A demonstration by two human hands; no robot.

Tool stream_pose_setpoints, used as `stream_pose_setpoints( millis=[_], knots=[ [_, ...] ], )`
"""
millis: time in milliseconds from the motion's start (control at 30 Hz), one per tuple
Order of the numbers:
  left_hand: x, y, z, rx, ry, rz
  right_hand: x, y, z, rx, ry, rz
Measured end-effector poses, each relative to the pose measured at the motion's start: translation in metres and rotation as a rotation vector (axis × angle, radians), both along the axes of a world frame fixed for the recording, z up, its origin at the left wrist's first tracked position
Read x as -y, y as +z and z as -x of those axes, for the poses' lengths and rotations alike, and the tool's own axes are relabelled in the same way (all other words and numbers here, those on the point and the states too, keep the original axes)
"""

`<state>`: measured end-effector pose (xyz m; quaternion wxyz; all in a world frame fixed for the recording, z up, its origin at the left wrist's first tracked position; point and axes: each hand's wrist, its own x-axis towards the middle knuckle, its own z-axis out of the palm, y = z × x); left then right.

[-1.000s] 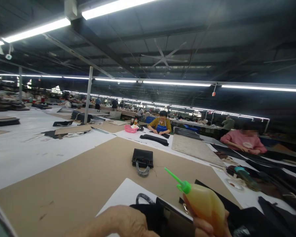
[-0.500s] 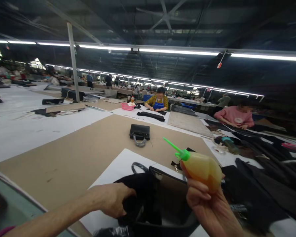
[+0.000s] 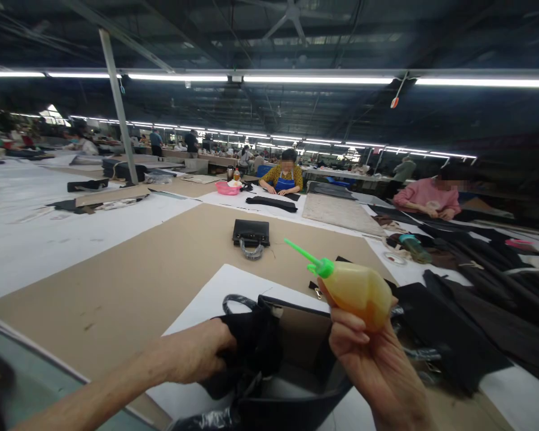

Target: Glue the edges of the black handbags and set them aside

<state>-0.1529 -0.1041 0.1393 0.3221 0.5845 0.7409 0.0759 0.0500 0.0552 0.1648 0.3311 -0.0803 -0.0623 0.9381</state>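
In my right hand (image 3: 372,365) is a squeeze bottle (image 3: 358,293) of yellowish liquid, with a green cap and a long green nozzle pointing up and to the left. It is held above the right side of an open black handbag (image 3: 281,413). My left hand (image 3: 202,353) is closed on black lining cloth (image 3: 258,335) at the bag's left side; its fingertips are partly hidden in the folds. The bag's handles are wrapped in clear plastic. Beneath the bag lies a white sheet (image 3: 224,284).
A small black handbag (image 3: 250,232) lies farther back on the brown board (image 3: 161,257). Black material pieces (image 3: 449,329) cover the right side. Two co-workers (image 3: 282,176) sit across the tables. A pink basket (image 3: 227,188) stands near one of them.
The bottle has shifted slightly left and up in view with my right hand. My left hand has pulled the lining a little to the left, exposing more of the bag's inside.
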Motion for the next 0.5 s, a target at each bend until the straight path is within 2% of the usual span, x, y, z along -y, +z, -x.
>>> stream_pose_setpoints(
  millis=[133,200,267,367,500],
  knots=[
    [-0.005,0.035,-0.015,-0.059,0.027,-0.300,-0.001,-0.001,0.001,-0.013,0.008,0.022],
    [-0.010,0.052,-0.023,-0.008,-0.092,-0.406,-0.001,-0.001,0.001,-0.021,0.007,0.028],
    [-0.019,0.062,-0.027,0.071,-0.291,-0.385,0.001,-0.001,0.001,-0.025,0.004,0.025],
    [-0.033,0.062,-0.024,0.067,-0.471,-0.266,0.002,-0.001,0.000,-0.022,0.007,0.018],
    [-0.033,0.043,-0.007,-0.011,-0.488,-0.161,0.001,-0.002,-0.001,-0.029,0.018,-0.012]
  ],
)
